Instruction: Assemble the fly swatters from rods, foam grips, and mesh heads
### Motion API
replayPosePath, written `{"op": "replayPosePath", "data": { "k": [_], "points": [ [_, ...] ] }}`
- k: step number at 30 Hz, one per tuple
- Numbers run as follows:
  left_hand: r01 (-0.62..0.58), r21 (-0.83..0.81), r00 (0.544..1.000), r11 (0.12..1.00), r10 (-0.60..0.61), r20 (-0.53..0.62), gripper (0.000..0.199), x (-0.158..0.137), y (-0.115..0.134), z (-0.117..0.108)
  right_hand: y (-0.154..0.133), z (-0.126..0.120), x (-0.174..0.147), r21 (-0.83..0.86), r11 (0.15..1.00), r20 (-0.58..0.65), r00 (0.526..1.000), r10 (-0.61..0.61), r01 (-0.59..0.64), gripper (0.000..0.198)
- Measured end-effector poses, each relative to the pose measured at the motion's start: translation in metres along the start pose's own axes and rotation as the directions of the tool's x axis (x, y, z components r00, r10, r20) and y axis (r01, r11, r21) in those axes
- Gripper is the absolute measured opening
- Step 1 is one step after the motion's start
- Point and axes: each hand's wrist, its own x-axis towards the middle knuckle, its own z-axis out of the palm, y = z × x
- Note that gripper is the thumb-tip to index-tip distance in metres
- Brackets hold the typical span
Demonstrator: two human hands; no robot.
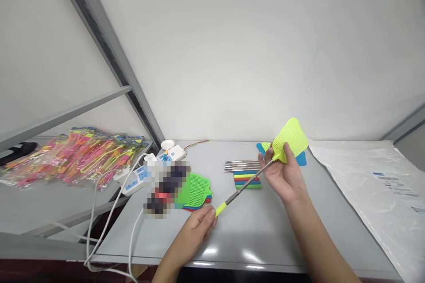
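A yellow-green fly swatter with a metal telescopic rod is held slantwise above the table between both hands. My left hand is closed around its yellow grip at the lower end. At the upper end, my right hand grips the swatter by the base of its perforated head, thumb over the front. Behind the right hand lie blue swatter heads, partly covered. Metal rods with coloured grips lie in a row beyond the held rod. Left of them is a stack of swatter heads, green on top.
White power strips with cables stand at the table's left, beside a blurred patch. Many bagged pink and yellow items lie on the left shelf. A white plastic sheet or bag covers the right side. A metal rack post rises at left.
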Motion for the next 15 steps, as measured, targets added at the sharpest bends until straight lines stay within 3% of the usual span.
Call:
{"op": "replayPosePath", "data": {
  "k": [3,6,11,15],
  "points": [
    [0.008,-0.091,1.0,0.996,-0.006,0.03,0.044,0.004,-0.006,0.004,0.003,-0.002,0.005,-0.094,0.973,0.004,0.977,-0.213,0.213,0.014],
    [-0.001,-0.198,0.998,0.98,0.015,0.067,0.042,0.01,-0.001,0.015,0.011,0.006,-0.006,-0.249,0.897,0.139,0.93,-0.34,0.366,0.024],
    [-0.055,-0.285,0.993,0.957,0.081,0.082,0.042,0.019,0.015,0.035,0.031,0.021,-0.038,-0.302,0.846,0.231,0.895,-0.382,0.439,0.032],
    [-0.059,-0.349,0.992,0.935,0.095,0.086,0.04,0.021,0.02,0.043,0.044,0.019,-0.049,-0.36,0.846,0.241,0.915,-0.322,0.393,0.032]
  ]
}}
